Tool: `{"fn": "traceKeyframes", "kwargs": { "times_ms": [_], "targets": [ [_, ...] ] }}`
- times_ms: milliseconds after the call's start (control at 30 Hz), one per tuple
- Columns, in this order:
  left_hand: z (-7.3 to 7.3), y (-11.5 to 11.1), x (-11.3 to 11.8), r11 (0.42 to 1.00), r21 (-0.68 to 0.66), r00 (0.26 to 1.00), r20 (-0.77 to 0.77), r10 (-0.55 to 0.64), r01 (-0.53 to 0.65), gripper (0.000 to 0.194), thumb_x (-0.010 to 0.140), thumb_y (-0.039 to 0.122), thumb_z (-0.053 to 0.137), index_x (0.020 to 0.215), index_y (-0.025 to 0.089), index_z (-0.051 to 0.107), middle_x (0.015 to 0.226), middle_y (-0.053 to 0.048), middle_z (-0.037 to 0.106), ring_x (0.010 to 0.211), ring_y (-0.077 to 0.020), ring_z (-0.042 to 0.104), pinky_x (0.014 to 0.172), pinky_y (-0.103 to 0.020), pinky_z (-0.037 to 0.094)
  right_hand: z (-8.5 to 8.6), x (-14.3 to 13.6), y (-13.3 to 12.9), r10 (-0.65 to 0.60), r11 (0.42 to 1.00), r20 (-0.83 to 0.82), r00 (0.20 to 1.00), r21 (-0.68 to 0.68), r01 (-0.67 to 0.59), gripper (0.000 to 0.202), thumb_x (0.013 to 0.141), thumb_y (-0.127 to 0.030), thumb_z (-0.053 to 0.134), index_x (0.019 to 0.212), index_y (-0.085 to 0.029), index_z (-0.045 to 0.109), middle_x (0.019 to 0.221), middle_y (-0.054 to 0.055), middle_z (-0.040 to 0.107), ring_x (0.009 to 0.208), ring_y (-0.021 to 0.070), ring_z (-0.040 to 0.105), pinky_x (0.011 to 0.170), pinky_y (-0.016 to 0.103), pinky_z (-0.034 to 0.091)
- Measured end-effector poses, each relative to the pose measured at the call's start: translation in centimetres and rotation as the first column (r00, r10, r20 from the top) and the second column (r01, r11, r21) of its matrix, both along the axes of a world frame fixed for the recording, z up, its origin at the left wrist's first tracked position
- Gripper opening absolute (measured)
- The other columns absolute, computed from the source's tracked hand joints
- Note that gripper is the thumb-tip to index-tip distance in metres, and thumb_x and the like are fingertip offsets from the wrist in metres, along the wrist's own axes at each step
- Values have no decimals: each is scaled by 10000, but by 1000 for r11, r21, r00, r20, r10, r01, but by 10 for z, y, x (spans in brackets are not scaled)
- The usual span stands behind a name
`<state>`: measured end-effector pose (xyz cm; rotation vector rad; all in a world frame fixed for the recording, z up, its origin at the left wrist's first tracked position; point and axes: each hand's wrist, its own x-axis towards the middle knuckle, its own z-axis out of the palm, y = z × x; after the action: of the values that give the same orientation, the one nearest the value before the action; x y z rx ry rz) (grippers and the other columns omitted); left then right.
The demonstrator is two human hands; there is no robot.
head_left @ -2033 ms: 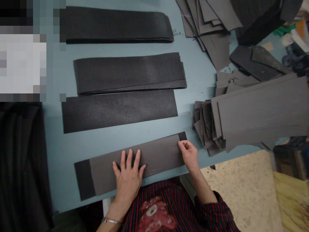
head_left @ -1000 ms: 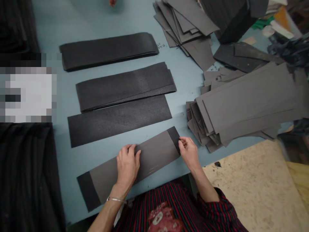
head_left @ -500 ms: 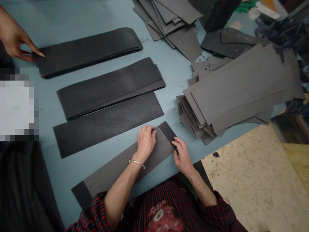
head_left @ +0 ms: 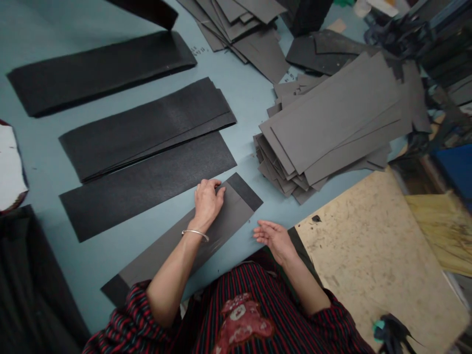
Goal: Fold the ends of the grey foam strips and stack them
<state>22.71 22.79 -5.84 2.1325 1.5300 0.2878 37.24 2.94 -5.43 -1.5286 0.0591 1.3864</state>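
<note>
gray-and-black strip [head_left: 217, 226], just one, slanted along the near edge of a pale blue table [head_left: 143, 228], tan board [head_left: 368, 236] beside it. left hand [head_left: 208, 200] lies on the strip, fingers curled, whether gripping i cannot tell; right hand [head_left: 276, 240] just beside, fingers loosely spread. beyond: one all-black strip [head_left: 147, 191], two black stacks [head_left: 147, 130], two gray piles [head_left: 335, 123].

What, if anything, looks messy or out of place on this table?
The pile of grey sheets on the right is askew, its edges jutting at different angles, unlike the neater black stack at upper left. Faint pale streaks mark the grey sheet by the left hand. Nothing looks spilled.
</note>
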Motion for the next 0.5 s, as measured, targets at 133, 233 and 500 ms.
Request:
{"fn": "traceKeyframes", "kwargs": {
  "times_ms": [133, 233, 500],
  "targets": [
    [-1, -2, 3, 1000, 7, 1000, 1, 7, -7, 298, 815, 359, 615, 1055, 181, 628, 1015, -95, 590, 959, -244, 554, 883, -406, 448, 3, -12, 19, -28, 999, -19, 999, -15, 28, 282, 728, -371, 754, 828, -131, 645, 720, 86, 710, 551, 135, 646, 469, 202, 512],
    [-2, -4, 5, 1000, 27, 1000, 0, 10, -10, 307, 798, 365, 641, 1043, 181, 622, 999, -85, 587, 957, -243, 551, 883, -398, 452, -1, -15, 37, -46, 996, 36, 998, -80, 49, 233, 740, -326, 752, 743, -130, 627, 649, 74, 697, 475, 129, 624, 380, 179, 467],
    [-2, -10, 9, 996, 78, 999, -3, 42, -42, 283, 783, 328, 662, 1024, 193, 603, 995, -71, 567, 956, -240, 532, 897, -386, 444, -12, -18, 50, -82, 981, 115, 990, -165, 100, 181, 769, -194, 711, 669, -133, 573, 550, 43, 665, 415, 128, 609, 318, 164, 417]
  ]
}}
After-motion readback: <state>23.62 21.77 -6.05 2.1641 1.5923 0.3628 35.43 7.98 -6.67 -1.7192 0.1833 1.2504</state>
